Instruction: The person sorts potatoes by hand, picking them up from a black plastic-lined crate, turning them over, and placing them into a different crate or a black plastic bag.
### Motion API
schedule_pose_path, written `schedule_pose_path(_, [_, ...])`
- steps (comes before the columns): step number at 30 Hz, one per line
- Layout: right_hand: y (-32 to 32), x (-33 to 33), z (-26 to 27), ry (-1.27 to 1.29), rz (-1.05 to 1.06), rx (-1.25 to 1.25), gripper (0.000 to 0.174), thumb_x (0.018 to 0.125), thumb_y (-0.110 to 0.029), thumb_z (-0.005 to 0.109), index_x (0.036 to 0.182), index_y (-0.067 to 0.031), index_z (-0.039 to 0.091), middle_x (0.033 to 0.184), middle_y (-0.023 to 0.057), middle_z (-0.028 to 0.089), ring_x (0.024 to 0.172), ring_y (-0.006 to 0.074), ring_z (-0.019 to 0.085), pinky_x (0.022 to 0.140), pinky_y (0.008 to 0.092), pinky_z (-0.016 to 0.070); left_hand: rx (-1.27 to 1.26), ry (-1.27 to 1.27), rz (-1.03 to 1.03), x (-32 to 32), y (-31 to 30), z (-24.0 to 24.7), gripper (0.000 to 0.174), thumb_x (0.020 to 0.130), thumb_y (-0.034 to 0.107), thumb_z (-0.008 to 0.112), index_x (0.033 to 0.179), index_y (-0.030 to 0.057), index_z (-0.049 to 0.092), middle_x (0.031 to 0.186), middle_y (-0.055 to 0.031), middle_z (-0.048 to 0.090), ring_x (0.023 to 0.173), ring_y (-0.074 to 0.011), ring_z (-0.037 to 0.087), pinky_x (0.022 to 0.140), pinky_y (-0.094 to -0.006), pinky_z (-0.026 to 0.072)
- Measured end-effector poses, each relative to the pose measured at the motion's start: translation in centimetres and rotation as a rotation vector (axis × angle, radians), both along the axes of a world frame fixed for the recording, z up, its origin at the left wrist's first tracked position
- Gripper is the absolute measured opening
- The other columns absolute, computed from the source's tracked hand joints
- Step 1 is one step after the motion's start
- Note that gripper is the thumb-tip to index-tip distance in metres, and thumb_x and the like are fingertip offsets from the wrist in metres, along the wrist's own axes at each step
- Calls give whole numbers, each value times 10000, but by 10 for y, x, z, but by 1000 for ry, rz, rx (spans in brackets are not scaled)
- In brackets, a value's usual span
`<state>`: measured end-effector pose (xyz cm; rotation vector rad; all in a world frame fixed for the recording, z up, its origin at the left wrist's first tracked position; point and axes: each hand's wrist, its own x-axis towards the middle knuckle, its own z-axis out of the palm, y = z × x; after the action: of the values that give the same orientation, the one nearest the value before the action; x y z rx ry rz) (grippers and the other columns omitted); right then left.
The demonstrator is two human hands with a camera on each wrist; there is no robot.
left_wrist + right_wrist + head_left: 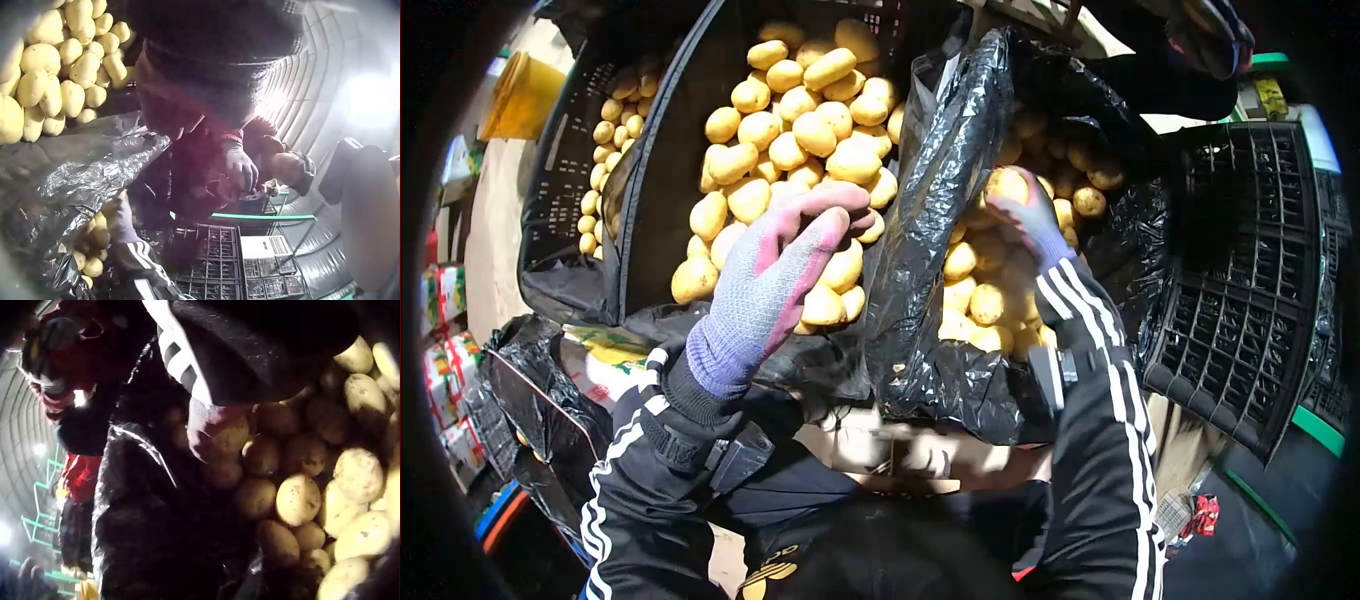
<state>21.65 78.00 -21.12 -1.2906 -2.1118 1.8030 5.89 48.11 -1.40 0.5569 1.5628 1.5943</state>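
Observation:
In the head view, my gloved right hand [1032, 215] grips a potato [1007, 185] over the black plastic liner [935, 200]. More potatoes [988, 303] fill this lined container beneath it. The right wrist view shows the same hand [203, 425] low among potatoes [299, 500], partly covered by its sleeve. My gloved left hand [765, 275] is over the neighbouring black crate [665, 210], which is heaped with cleaner-looking yellow potatoes [797, 103]. Its fingers are loosely bent, thumb and forefinger apart, and no potato shows between them.
Another crate of potatoes [605, 150] stands at the far left, near a yellow container [522, 97]. On the right leans an empty-looking black slatted crate [1235, 270]. Another person's gloved hand [240, 169] shows across from me in the left wrist view.

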Motion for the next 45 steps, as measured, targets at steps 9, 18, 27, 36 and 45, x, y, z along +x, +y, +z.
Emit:
schedule_pose_path(9, [-117, 52, 157, 504, -142, -729, 523, 931, -456, 376, 1163, -10, 516, 1025, 137, 624, 867, 239, 642, 687, 345, 548, 14, 441, -193, 32, -1, 0, 472, 810, 276, 666, 1184, 22, 529, 1080, -121, 594, 982, -192, 576, 875, -297, 443])
schedule_pose_path(18, [-158, 64, 235, 365, 271, -707, 605, 948, -463, 305, 1337, -1, 347, 1170, 131, 552, 943, 185, 587, 688, 267, 512, 294, 700, -226, 66, -1, 3, 786, 670, 202, 769, 1325, 15, 377, 1254, -145, 457, 1205, -258, 426, 1023, -364, 333])
schedule_pose_path(27, [-73, 23, 49, -241, 903, 568, 517, 728, -292, 620, 1167, -38, 520, 1173, 162, 525, 1107, 300, 500, 934, 405, 407, 472, -767, 153, 17, -19, -11, 468, 923, 445, 425, 1277, 140, 452, 1232, -70, 535, 1067, -271, 573, 730, -439, 539])
schedule_pose_path(36, [-87, 14, -14, -524, 992, 1019, 155, 797, -136, 550, 916, -57, 611, 972, 134, 508, 924, 283, 566, 759, 368, 505, 332, -636, 128, 14, -12, -25, 481, 894, 379, 494, 1339, 230, 387, 1378, -58, 375, 1221, -323, 431, 817, -509, 503])
schedule_pose_path(45, [-69, 64, 19, -380, 919, 651, 387, 723, -305, 624, 1042, -98, 550, 997, 160, 593, 930, 329, 586, 768, 425, 482, 438, -796, 150, 21, -24, -18, 468, 910, 364, 491, 1306, 121, 435, 1274, -66, 492, 1132, -265, 523, 802, -469, 506])
